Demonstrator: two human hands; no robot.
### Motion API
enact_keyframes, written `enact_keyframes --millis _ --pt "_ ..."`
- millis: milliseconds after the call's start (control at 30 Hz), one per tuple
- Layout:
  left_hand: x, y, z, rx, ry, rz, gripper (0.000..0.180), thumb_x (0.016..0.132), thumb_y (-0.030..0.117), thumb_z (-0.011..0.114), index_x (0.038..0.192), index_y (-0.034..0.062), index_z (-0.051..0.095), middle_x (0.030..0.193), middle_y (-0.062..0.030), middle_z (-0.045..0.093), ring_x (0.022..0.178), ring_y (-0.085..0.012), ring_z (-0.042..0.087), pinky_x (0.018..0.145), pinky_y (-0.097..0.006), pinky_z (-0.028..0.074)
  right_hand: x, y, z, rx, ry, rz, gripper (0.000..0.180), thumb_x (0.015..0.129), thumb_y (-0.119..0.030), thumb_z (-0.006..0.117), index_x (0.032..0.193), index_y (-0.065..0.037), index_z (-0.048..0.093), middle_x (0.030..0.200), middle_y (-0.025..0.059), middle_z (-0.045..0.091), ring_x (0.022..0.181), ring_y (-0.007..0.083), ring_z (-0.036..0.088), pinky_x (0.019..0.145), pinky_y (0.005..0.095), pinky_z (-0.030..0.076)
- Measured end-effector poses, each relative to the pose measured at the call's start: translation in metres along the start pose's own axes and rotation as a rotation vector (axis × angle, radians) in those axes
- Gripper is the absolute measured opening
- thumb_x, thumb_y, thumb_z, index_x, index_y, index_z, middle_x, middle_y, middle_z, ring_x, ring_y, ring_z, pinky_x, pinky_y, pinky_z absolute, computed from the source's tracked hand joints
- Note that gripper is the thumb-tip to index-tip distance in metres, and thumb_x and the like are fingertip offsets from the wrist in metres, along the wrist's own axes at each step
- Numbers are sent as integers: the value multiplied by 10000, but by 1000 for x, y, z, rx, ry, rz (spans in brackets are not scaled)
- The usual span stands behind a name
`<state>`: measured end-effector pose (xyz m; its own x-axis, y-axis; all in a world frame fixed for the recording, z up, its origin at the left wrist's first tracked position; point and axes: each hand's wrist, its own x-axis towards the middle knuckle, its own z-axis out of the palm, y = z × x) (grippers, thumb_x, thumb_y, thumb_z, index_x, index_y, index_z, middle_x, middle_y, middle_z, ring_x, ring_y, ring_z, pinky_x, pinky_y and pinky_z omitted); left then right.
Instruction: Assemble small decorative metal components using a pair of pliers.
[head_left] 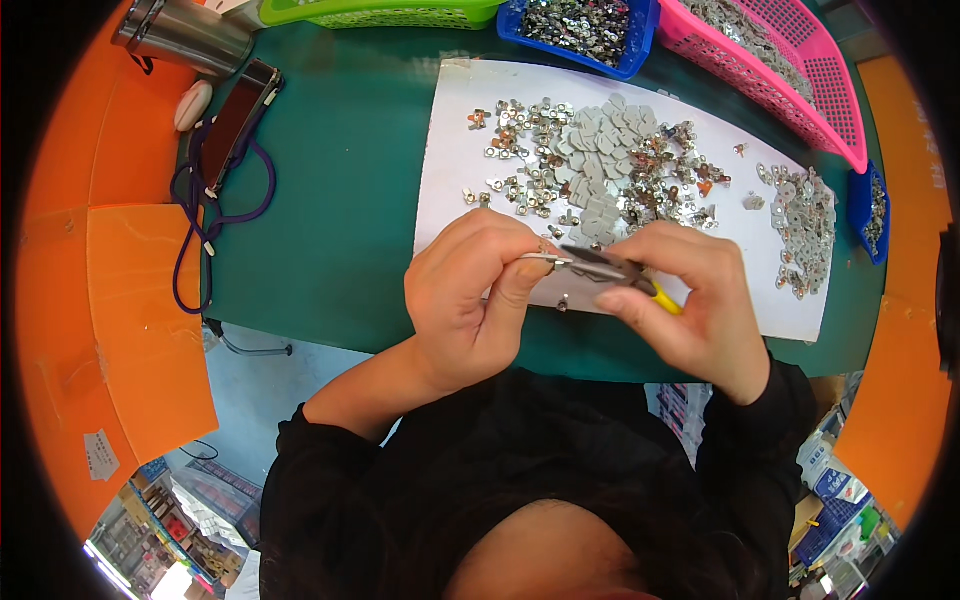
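My left hand [472, 290] pinches a small flat grey plate [540, 257] between thumb and bent forefinger. My right hand [690, 295] is closed round a pair of pliers [615, 270] with dark jaws and yellow grips. The jaws' tip meets the plate's right end, where a small metal bit sits; its shape is too small to make out. Just beyond both hands, a heap of grey flat plates [605, 140] and loose shiny metal clips [525, 190] lies on a white sheet [465, 100]. One more small metal clip [563, 302] lies below the pliers' jaws.
Along the back stand a green basket [390, 14], a blue tray [630, 65] of metal parts and a pink basket [770, 85]. Assembled-looking pieces [803, 230] lie at right, near a small blue tray [862, 225]. A phone [235, 130] with purple cord and a steel cup [190, 38] are left.
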<state>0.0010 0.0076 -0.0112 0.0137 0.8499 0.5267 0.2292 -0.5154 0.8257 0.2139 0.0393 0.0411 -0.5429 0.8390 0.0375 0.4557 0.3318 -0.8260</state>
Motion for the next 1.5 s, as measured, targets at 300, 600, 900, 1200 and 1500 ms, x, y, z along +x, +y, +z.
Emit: enact_keyframes --millis 300,600,900,1200,1500 --pt "-2 -2 7 49 93 -10 88 909 31 685 863 -21 631 759 -99 619 626 -208 568 557 -292 445 -4 2 19 -123 136 -52 265 768 -237 840 888 -40 709 728 88 658 620 268 615 571 340 474" --pt "-5 -4 5 70 93 -28 71 884 3 694 858 -19 632 744 -93 609 615 -213 558 546 -293 435 -3 -1 20 -84 76 -18 242 812 -156 769 965 20 706 752 132 657 655 275 621 606 334 469" --pt "0 4 2 9 44 -63 75 905 17 687 858 -20 641 751 -88 618 623 -192 564 553 -280 439 -4 -2 15 -100 45 -59 278 804 -202 774 968 9 701 782 136 664 690 312 633 630 362 486" --pt "-1 6 2 -12 39 -94 71 912 13 677 858 -21 647 755 -85 623 631 -180 572 560 -271 442 -4 -4 15 -222 27 -88 262 784 -197 779 889 3 647 743 131 613 681 331 600 617 389 468" --pt "-1 8 1 -6 31 -91 72 907 10 680 852 -22 647 751 -88 626 627 -182 567 562 -275 443 -5 -6 15 -363 -27 -127 284 787 -170 768 912 1 580 800 146 587 724 350 578 623 420 470"
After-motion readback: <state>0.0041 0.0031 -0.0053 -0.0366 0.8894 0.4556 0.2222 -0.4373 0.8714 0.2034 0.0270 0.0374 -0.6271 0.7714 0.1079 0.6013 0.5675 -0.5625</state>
